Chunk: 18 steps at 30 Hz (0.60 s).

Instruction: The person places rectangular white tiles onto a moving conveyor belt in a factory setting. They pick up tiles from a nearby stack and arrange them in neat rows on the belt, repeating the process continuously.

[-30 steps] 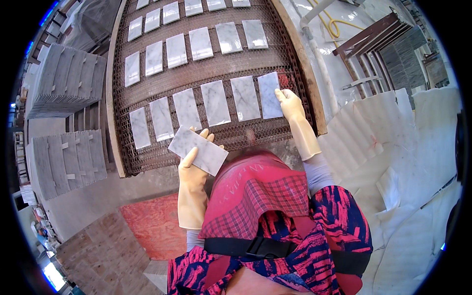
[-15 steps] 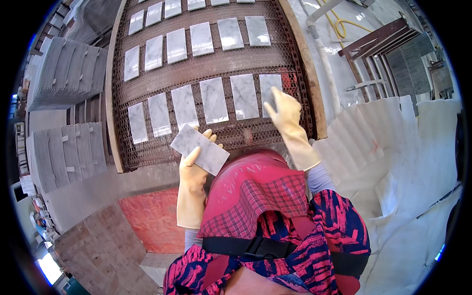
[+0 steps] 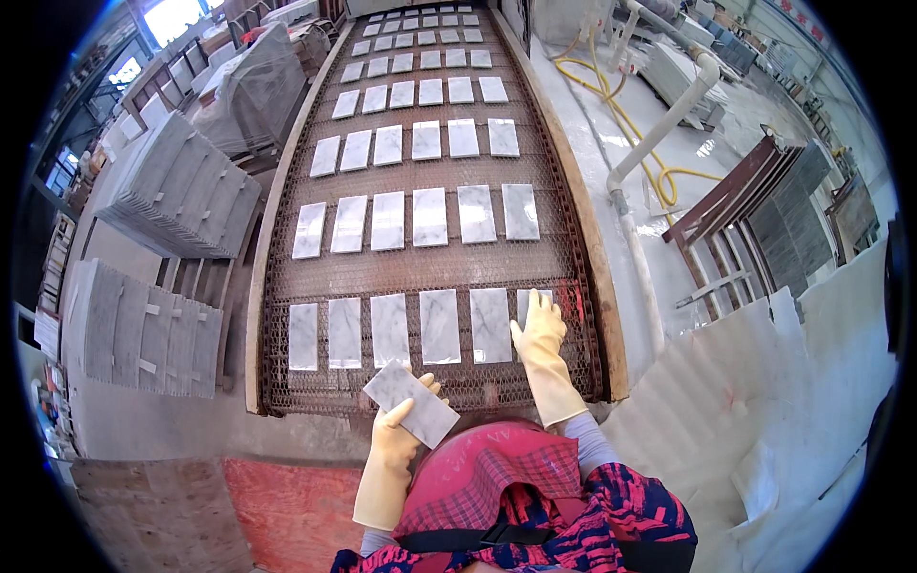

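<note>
In my left hand (image 3: 401,420), gloved in pale yellow rubber, is a grey-white veined marble tile (image 3: 413,403), held tilted near the belt's close end with the thumb across its face. My right hand (image 3: 543,344), gloved alike, is at the rightmost marble tile (image 3: 525,298) of the nearest row, thumb by its left edge and fingers over it. The hand hides most of that tile. Beside it, several like tiles, among them a marble tile (image 3: 490,327), lie in line on the brown wire-mesh conveyor belt (image 3: 382,267).
More tile rows run up the belt between wooden side rails (image 3: 564,181). Stacks of grey slabs (image 3: 153,329) stand at left. At right are a white pipe (image 3: 669,119), a yellow hose (image 3: 630,124), a slab rack (image 3: 735,220) and pale sheeting (image 3: 726,382).
The view has tilted up, showing more of the belt's far end. My left hand keeps the loose tile, and my right hand stays at the rightmost tile, its fingers now farther up over it.
</note>
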### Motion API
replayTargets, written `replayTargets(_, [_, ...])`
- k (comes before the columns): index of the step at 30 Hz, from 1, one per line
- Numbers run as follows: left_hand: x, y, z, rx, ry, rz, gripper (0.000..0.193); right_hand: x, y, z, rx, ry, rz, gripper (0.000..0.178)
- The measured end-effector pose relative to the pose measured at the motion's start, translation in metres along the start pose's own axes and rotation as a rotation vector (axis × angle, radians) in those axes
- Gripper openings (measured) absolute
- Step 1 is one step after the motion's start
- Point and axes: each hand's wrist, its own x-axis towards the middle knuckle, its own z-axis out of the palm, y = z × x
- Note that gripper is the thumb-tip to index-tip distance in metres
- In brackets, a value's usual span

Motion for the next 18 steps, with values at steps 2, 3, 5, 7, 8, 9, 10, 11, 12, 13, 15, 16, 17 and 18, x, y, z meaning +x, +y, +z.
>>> replayTargets(2, [-0.002,0.000,-0.003,0.016,-0.001,0.010,0.082,0.002,0.003,0.001,0.030,0.029,0.001,0.095])
replayTargets(3, [-0.005,0.000,-0.006,0.021,-0.001,0.022,0.083,0.001,0.002,-0.001,0.033,0.033,0.002,0.096])
replayTargets(5, [-0.012,0.000,-0.011,0.017,0.001,0.041,0.083,0.002,0.000,-0.006,0.041,0.040,0.006,0.098])
replayTargets(7, [-0.017,0.001,-0.014,0.011,0.004,0.053,0.083,0.001,0.000,-0.007,0.035,0.025,0.020,0.098])
replayTargets(8, [-0.018,0.002,-0.014,0.010,0.004,0.063,0.083,0.002,0.000,-0.007,0.034,0.024,0.022,0.097])
replayTargets(9, [-0.021,0.002,-0.012,0.013,0.007,0.074,0.083,0.003,0.001,-0.006,0.030,0.021,0.025,0.097])
replayTargets(10, [-0.023,0.003,-0.011,0.016,0.010,0.086,0.083,0.004,0.001,-0.006,0.028,0.023,0.023,0.097])
replayTargets(11, [-0.025,0.004,-0.010,0.003,0.003,0.091,0.082,0.004,0.001,-0.006,0.027,0.026,0.024,0.097])
replayTargets(12, [-0.028,0.004,-0.010,-0.012,0.001,0.100,0.081,0.003,0.000,-0.006,0.025,0.026,0.022,0.097])
replayTargets(13, [-0.031,0.004,-0.011,-0.027,-0.003,0.109,0.079,0.003,0.000,-0.006,0.024,0.026,0.022,0.096])
replayTargets(15, [-0.034,0.006,-0.015,-0.015,-0.008,0.110,0.080,0.003,-0.002,-0.007,0.016,0.017,0.026,0.096])
replayTargets(16, [-0.035,0.007,-0.016,-0.011,-0.013,0.112,0.080,0.003,-0.003,-0.008,0.009,0.008,0.031,0.096])
replayTargets(17, [-0.035,0.009,-0.017,-0.006,-0.019,0.113,0.080,0.003,-0.003,-0.009,0.009,0.005,0.032,0.096])
replayTargets(18, [-0.036,0.010,-0.018,-0.006,-0.028,0.116,0.080,0.001,-0.004,-0.012,0.008,0.002,0.033,0.096])
